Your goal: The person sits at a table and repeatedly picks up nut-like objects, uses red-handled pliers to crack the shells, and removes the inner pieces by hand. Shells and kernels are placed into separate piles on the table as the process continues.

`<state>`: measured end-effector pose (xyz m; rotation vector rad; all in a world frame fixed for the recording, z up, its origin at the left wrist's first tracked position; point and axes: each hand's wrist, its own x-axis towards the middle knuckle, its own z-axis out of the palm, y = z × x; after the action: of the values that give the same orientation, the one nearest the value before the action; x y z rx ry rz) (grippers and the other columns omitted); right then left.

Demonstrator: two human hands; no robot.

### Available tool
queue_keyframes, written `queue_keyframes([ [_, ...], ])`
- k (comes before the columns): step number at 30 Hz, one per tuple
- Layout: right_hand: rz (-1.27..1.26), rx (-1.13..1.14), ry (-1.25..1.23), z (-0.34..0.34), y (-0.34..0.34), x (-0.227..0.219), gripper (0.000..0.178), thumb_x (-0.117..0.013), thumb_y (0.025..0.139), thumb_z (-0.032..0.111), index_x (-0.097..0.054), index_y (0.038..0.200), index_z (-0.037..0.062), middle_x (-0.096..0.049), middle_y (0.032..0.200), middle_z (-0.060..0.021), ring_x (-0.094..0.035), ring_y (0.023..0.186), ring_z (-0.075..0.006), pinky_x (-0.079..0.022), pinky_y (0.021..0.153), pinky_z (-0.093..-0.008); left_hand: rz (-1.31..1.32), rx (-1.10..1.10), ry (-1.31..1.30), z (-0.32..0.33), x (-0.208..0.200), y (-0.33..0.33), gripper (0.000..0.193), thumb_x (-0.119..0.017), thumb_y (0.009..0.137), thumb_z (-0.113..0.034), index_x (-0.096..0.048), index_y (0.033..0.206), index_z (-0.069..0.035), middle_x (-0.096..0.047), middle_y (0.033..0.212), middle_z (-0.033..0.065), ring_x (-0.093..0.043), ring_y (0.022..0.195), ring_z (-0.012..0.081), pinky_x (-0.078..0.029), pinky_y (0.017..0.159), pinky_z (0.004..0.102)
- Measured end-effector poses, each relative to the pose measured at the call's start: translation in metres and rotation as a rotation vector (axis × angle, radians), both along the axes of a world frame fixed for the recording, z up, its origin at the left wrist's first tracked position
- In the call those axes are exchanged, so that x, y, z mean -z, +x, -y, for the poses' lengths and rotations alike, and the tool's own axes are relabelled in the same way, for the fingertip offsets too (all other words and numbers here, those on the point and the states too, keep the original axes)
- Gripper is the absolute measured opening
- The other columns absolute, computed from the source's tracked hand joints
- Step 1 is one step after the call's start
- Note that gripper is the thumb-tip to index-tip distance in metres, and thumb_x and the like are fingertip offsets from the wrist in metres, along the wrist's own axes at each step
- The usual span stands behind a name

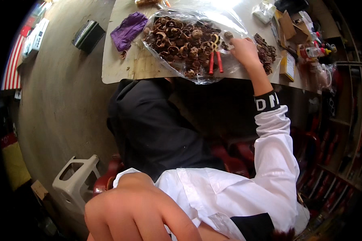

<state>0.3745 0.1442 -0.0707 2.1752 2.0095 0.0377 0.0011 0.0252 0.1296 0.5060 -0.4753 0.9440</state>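
My right hand [245,51] rests over the right side of a clear plastic bag [234,25] on the table. Its fingers are curled, and what they hold, if anything, is too small to make out. A pale whole walnut [228,35] lies right at its fingertips. Left of it is a red-handled nutcracker [215,61] with yellowish jaws, on a heap of cracked walnut shells [177,38] spread over the bag. Close to the camera my left hand [136,211] is raised, fingers bent and pressed together; its fingertips are cut off by the lower edge.
Brown walnut pieces [265,52] lie right of my right hand on the table [136,68]. A purple bag [128,31] is at the left. Boxes and bottles [314,51] crowd the right side. On the floor stand a pale stool [74,180] and a dark bin [88,37].
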Motion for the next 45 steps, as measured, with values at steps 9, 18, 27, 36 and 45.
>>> queue_keyframes([
  [9, 0.102, 0.018, -0.192, 0.01, -0.005, -0.018, 0.064, -0.082, 0.06, 0.036, -0.057, 0.114, 0.0119, -0.063, 0.11, -0.0111, -0.055, 0.11, -0.0305, -0.044, 0.095, -0.0398, -0.081, -0.241, 0.266, -0.044, 0.069, 0.023, 0.054, -0.046, 0.096, -0.042, -0.046, 0.052, -0.012, -0.046, 0.054, -0.0013, -0.053, 0.053, 0.0166, -0.041, 0.072, 0.0353],
  [18, -0.218, 0.028, -0.054, 0.01, 0.02, 0.006, 0.073, -0.082, 0.059, 0.029, -0.049, 0.12, 0.0083, -0.062, 0.107, -0.0154, -0.054, 0.108, -0.0351, -0.044, 0.094, -0.0395, -0.645, -0.367, 0.023, -0.036, 0.134, 0.037, 0.047, -0.041, 0.096, -0.031, -0.041, 0.052, -0.012, -0.046, 0.058, 0.0017, -0.048, 0.058, 0.014, -0.036, 0.071, 0.0323],
  [27, -0.629, -0.049, -0.082, 0.012, 0.033, 0.005, 0.039, -0.07, 0.072, 0.002, -0.057, 0.109, 0.0037, -0.062, 0.103, -0.0155, -0.062, 0.094, -0.03, -0.049, 0.082, -0.036, -1.207, -0.318, 0.049, -0.028, 0.164, 0.051, 0.026, -0.052, 0.095, -0.016, -0.054, 0.072, -0.002, -0.055, 0.07, -0.0008, -0.049, 0.069, 0.0059, -0.039, 0.066, 0.0206],
  [36, -1.56, 0.004, 0.21, 0.055, -0.052, -0.024, 0.03, -0.052, 0.095, 0.013, -0.046, 0.122, 0.0006, -0.06, 0.111, -0.0091, -0.056, 0.102, -0.0144, -0.045, 0.088, -0.0267, -1.18, -0.345, -0.092, -0.052, 0.177, 0.091, 0.036, -0.053, 0.095, -0.018, -0.049, 0.126, -0.001, -0.058, 0.106, 0.0072, -0.061, 0.087, 0.0126, -0.049, 0.083, 0.0263],
  [45, -0.971, 0.068, 0.498, 0.082, -0.098, 0.002, 0.022, -0.067, 0.083, 0.019, -0.06, 0.097, 0.0033, -0.057, 0.105, -0.0119, -0.056, 0.095, -0.0247, -0.048, 0.083, -0.0326, -0.892, -0.186, -0.423, -0.073, 0.211, 0.097, 0.034, -0.053, 0.094, -0.006, -0.047, 0.127, -0.001, -0.06, 0.11, 0.0095, -0.064, 0.093, 0.019, -0.055, 0.08, 0.0249],
])
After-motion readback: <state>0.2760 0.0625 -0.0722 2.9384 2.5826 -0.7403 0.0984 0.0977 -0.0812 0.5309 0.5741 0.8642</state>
